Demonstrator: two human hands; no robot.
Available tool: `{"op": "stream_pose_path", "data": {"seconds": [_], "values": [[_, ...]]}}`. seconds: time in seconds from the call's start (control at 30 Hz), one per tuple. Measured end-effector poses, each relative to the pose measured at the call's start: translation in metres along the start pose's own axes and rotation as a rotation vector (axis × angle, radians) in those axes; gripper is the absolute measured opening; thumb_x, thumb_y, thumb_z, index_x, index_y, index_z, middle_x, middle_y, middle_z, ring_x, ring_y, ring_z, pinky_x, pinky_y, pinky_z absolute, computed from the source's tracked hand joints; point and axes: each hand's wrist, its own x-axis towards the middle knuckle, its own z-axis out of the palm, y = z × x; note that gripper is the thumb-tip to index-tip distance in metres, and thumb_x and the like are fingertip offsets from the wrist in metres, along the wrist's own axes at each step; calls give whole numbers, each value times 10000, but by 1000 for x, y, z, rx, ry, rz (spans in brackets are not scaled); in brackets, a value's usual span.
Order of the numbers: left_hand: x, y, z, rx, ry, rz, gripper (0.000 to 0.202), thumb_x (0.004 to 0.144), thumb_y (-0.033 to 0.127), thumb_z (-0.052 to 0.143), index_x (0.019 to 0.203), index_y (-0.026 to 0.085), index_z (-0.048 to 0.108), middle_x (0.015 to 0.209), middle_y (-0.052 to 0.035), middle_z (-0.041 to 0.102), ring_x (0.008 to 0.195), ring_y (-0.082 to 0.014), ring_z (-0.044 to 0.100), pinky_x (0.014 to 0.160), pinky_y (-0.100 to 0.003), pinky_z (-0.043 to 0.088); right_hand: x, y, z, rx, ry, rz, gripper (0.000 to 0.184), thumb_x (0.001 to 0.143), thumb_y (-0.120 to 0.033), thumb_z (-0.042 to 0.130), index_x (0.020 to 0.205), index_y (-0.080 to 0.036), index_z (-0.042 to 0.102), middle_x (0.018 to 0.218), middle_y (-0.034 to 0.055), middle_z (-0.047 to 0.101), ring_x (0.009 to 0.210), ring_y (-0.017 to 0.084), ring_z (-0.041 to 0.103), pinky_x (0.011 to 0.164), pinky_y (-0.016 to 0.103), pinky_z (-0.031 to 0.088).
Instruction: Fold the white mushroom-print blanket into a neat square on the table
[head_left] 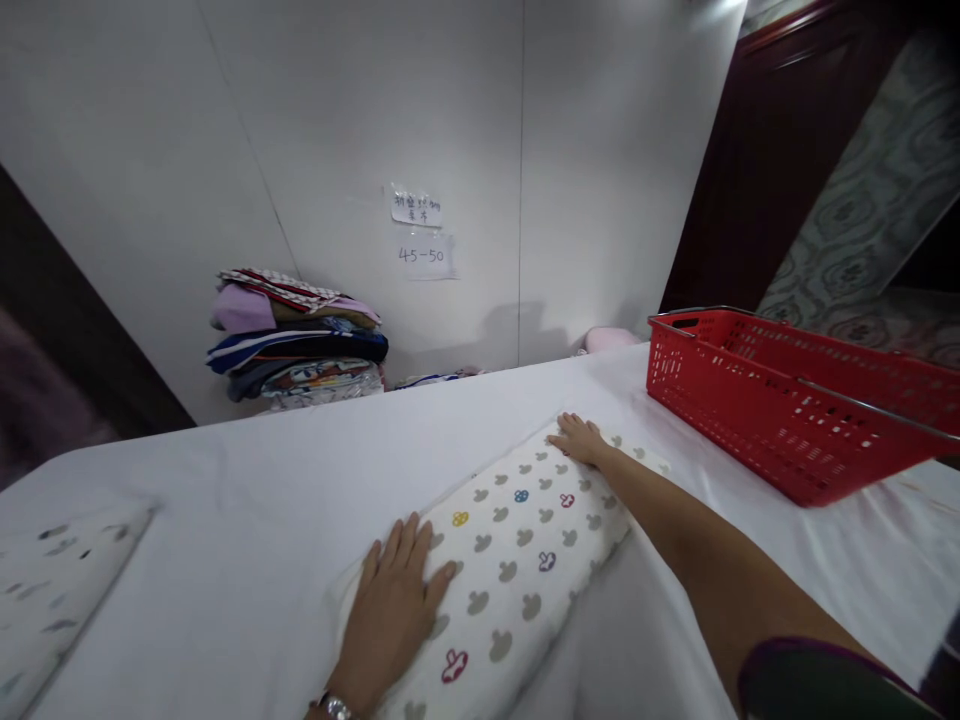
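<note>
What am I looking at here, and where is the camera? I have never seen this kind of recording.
There is no machine: a person works with two bare hands, and the single picture comes from a camera worn on their head, looking forward and down. Both hands lie flat and open on a printed white piece, perhaps a cushion or folded cloth: the left hand on its near end, the right hand on its far end. Nothing is gripped. The piece lies on a white-covered table. A red basket stands to the right, a second printed piece lies at the left edge, and a pile of folded clothes sits by the wall near two paper notes.
</note>
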Motion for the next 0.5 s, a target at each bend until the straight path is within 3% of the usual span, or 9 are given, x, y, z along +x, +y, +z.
{"op": "stream_pose_path", "data": {"seconds": [0.07,0.27,0.5], "values": [[0,1,-1,0,-5,1,656,851,567,286,1348,152,392,1439,-87,302,1342,-262,224,1079,-476,194,-13,-9,-4,15,3,-4,655,882,-560,224,1407,-170,256,1494,86,152,1368,234,84,1069,462,100],[0,2,-2,-16,-14,-17,665,845,562,293,1352,141,382,1441,-99,294,1346,-259,211,1085,-477,161,-66,-24,9,26,-21,-261,701,864,-618,213,1433,-208,198,1504,64,101,1371,237,53,1076,467,38],[1,-2,-9,-52,-6,5,658,849,567,296,1359,158,367,1456,-101,257,1351,-264,198,1071,-496,199,-81,-18,-6,104,-63,-269,704,859,-625,244,1430,-214,215,1500,73,110,1372,231,65,1078,461,78]]}}
